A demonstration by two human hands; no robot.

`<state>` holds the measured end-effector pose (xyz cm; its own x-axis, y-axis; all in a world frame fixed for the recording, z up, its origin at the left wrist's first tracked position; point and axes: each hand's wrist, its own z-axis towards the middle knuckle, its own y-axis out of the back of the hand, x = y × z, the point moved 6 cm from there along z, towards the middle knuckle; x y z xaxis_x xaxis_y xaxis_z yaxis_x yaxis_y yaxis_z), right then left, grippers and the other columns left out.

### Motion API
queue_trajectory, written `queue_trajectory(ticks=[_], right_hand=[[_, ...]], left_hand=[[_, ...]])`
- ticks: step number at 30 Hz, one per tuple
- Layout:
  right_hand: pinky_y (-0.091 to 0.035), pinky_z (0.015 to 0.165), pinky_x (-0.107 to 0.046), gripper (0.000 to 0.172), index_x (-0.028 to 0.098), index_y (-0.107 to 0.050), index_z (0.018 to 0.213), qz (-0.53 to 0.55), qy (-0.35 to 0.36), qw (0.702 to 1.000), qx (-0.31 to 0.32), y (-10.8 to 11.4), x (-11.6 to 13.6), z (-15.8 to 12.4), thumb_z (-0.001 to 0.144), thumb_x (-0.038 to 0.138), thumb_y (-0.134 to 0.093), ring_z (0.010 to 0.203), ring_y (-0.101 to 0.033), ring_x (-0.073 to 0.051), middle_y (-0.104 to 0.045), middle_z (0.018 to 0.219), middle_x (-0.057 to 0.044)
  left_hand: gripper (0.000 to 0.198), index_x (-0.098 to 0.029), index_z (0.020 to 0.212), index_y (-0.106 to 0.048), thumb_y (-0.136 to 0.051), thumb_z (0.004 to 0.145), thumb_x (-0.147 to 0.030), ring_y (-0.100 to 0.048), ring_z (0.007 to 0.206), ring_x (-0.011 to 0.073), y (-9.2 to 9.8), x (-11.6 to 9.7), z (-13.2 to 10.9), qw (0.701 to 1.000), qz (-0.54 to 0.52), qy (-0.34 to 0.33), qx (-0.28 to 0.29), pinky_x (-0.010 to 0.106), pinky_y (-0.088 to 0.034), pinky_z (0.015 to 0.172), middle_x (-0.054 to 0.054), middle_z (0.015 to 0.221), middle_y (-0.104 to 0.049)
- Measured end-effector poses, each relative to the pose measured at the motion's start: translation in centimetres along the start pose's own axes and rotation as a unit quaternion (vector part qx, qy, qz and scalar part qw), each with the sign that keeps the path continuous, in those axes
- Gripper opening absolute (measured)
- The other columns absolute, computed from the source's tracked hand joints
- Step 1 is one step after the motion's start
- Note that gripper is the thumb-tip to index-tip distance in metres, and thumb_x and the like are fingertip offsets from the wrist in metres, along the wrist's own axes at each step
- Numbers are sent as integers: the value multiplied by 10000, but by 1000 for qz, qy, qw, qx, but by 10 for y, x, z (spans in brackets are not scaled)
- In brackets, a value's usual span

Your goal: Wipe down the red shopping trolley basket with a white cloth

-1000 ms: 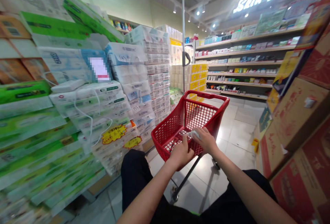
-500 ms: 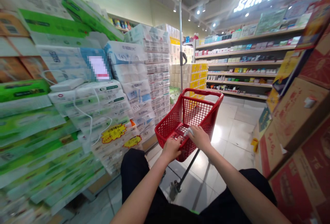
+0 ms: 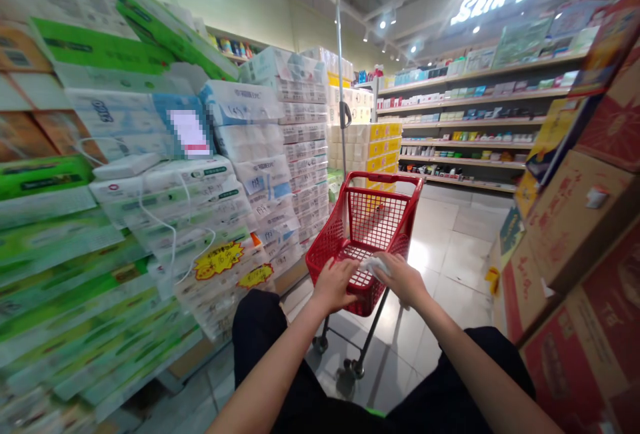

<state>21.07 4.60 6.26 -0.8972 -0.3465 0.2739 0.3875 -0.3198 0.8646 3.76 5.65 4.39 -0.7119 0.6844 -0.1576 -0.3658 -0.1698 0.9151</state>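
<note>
A red plastic shopping cart [image 3: 379, 219] on metal legs stands right before me, its mesh basket facing me. My left hand [image 3: 336, 285] is at the basket's near edge, fingers stretched forward and apart, holding nothing visible; whether it touches the rim I cannot tell. In my right hand [image 3: 401, 279] is a crumpled white wipe or tissue [image 3: 374, 265], pinched over the near end of the basket. The wipe reaches toward the left fingertips. Both hands hide part of the near rim.
Stacked tissue packs [image 3: 267, 167] line the left side, with a white cable [image 3: 173, 234] hanging over them. Cardboard cartons [image 3: 575, 221] are piled close on the right. Behind the cart are yellow-white packs [image 3: 385, 147], a metal pole [image 3: 341, 54] and stocked shelves [image 3: 470, 124]. Tiled floor [image 3: 440, 247] lies between.
The cart's far end has swung slightly left. My right hand has moved a little right and down with the white wipe, and my left fingers have stretched out more.
</note>
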Motion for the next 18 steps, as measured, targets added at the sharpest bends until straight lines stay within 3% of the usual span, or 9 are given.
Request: queue_trajectory(ticks=[3, 7, 12, 15, 18], right_hand=[[-426, 644, -284, 310, 311, -530, 1165, 3, -49, 999, -1, 5, -15, 3, 939, 473, -393, 983, -534, -196, -617, 1143, -15], [-402, 645, -276, 240, 269, -530, 1093, -35, -54, 998, -28, 2, -2, -5, 944, 404, -399, 980, -511, -200, -605, 1101, -37], [-391, 633, -291, 212, 212, -526, 972, -131, -25, 989, -58, -11, 40, -28, 941, 369, -387, 905, -499, -214, -582, 947, -81], [-393, 596, -300, 211, 184, -519, 1012, -165, -28, 984, -59, -20, 63, -31, 914, 343, -420, 878, -500, -232, -563, 925, -105], [-387, 552, -302, 259, 159, -500, 1115, -184, -22, 981, -47, -31, 82, -22, 879, 238, -431, 872, -509, -245, -562, 948, -123]], left_hand=[[732, -257, 1256, -482, -708, 663, -622, -510, 1158, 257, 3, 20, 2, 998, 49, 29, 23, 459, -184, 1115, 63, 1212, -587], [605, -216, 1086, -582, -624, 711, -689, -589, 961, 259, -6, 33, 1, 993, 78, 70, 46, 412, -327, 967, 78, 973, -662], [574, -216, 1128, -538, -612, 752, -644, -592, 939, 266, -13, 25, 0, 991, 90, 98, 22, 366, -348, 856, 88, 966, -656], [505, -204, 1118, -523, -630, 775, -558, -589, 940, 268, -16, 17, 2, 990, 90, 107, 28, 368, -336, 847, 89, 955, -651], [311, -195, 1111, -513, -553, 856, -369, -587, 927, 258, -20, 7, 5, 990, 96, 105, 25, 376, -323, 837, 89, 956, -640]])
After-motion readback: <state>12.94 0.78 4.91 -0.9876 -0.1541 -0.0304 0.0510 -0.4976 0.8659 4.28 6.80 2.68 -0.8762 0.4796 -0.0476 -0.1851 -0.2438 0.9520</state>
